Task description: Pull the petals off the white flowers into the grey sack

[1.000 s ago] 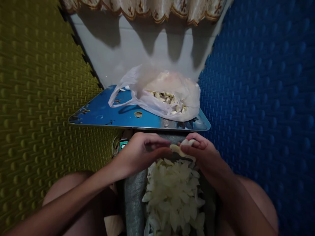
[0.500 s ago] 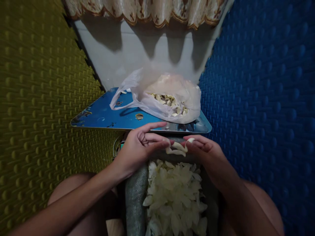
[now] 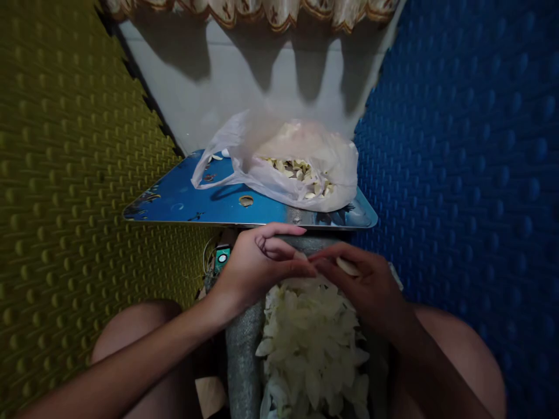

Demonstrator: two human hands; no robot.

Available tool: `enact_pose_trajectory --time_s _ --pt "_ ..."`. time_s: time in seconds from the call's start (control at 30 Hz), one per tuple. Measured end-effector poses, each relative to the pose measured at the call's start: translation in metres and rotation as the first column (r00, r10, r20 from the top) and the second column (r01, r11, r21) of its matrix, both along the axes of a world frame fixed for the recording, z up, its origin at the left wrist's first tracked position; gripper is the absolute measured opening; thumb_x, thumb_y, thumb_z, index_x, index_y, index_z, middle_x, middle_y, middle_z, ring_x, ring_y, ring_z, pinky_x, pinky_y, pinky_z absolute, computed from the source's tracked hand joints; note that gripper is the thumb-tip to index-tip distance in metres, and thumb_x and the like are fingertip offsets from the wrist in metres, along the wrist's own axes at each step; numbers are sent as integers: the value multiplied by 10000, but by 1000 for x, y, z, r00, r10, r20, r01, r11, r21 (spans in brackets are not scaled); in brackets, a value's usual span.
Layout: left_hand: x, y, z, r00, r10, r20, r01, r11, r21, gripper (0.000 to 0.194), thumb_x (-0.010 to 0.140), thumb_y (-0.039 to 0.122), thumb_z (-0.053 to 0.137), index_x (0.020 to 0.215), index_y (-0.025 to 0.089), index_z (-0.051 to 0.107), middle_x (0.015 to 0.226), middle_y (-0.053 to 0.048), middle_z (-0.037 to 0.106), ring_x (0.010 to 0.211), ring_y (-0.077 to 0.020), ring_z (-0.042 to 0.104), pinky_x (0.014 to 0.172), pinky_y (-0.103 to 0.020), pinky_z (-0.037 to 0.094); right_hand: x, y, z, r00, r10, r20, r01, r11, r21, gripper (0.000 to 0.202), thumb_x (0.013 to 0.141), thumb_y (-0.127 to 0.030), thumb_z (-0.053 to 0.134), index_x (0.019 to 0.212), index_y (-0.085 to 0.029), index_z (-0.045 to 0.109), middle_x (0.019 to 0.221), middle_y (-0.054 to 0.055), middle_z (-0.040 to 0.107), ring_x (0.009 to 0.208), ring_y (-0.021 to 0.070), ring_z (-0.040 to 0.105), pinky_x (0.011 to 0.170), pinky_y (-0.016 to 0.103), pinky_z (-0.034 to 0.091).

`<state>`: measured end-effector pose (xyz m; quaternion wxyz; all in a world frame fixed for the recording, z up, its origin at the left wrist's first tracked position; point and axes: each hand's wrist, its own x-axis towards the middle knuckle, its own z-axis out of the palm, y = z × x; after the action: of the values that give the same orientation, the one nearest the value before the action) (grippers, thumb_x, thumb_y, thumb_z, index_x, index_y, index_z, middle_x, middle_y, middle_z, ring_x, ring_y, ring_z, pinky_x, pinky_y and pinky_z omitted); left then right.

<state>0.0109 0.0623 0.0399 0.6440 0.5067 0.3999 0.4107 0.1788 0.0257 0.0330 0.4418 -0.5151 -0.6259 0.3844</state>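
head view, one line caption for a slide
Left hand and right hand hold pale petal-like pieces by a heap of similar ones, a plastic bag on the blue table beyond.

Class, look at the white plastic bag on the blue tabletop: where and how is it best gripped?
Probably by the handle loop on the left of the plastic bag, coming from the near left. The loop stretches away from the bulging body, leaving a gap for fingers; the opening showing loose pale pieces looks likelier to spill.
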Motion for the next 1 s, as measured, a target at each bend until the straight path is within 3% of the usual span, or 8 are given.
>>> enact_pose_trajectory --time_s 0.1,0.2,0.3,0.4,0.5,0.57,0.77,1.0 --pt "-3 6 0 998 69 -12 -69 998 -11 411 601 184 789 978 132 634 624 6 700 566 -130 659 542 -181 516 12 1 3 990 -142 -10 142 988 68 145 766 -355 641 703 -229 675 675 6 646 626 169 574 565 260 425" --pt "-9 11 3 992 119 -45 -116 991 73 339 647 246 766 950 140 655 671 -15 709 609 -134 661 582 -190 515 29 5 4 992 -111 55 112 994 -8 120 687 -338 714 716 -223 694 621 3 621 564 157 540 500 250 391" --pt "-12 9 3 978 -126 -167 141 987 82 235 747 338 673 856 132 700 785 -68 723 670 -152 663 624 -217 520 39 10 1 987 -49 154 66 992 -108 415 528 -322 814 921 -240 707 545 -42 531 487 126 461 441 231 328" --pt "-11 6 0 920 -308 -243 325 945 30 315 823 400 566 850 126 719 873 -95 717 717 -167 660 658 -244 525 43 14 -1 984 -161 76 168 981 -100 378 643 -448 715 955 -236 702 554 -37 515 495 126 455 449 236 324" --pt "-9 5 -1 945 -196 -262 226 970 92 355 841 426 526 845 125 712 854 -82 713 752 -176 655 692 -258 524 41 14 -2 960 -254 -117 234 959 -159 366 817 -500 493 918 -230 718 642 0 586 583 148 531 503 245 373" --pt "-6 5 0 954 -89 -288 141 976 165 356 838 428 527 811 122 705 810 -67 707 719 -165 645 656 -235 515 36 12 -2 950 -227 -212 184 961 -206 337 844 -426 466 956 -226 713 701 10 613 648 154 566 544 241 399" --pt "9 -7 3 952 -27 -304 106 964 245 254 781 374 620 877 146 679 807 -35 714 699 -148 650 584 -189 489 12 6 -5 917 -66 -394 -44 964 -263 367 727 -303 685 1085 -247 626 785 -9 677 691 145 618 602 238 452" --pt "12 -9 -8 916 49 -398 143 887 438 205 688 317 724 813 158 693 774 -25 712 671 -154 649 599 -212 506 2 5 -16 830 -185 -527 18 952 -307 331 586 -242 804 832 -225 584 546 -84 627 538 115 604 592 238 455"
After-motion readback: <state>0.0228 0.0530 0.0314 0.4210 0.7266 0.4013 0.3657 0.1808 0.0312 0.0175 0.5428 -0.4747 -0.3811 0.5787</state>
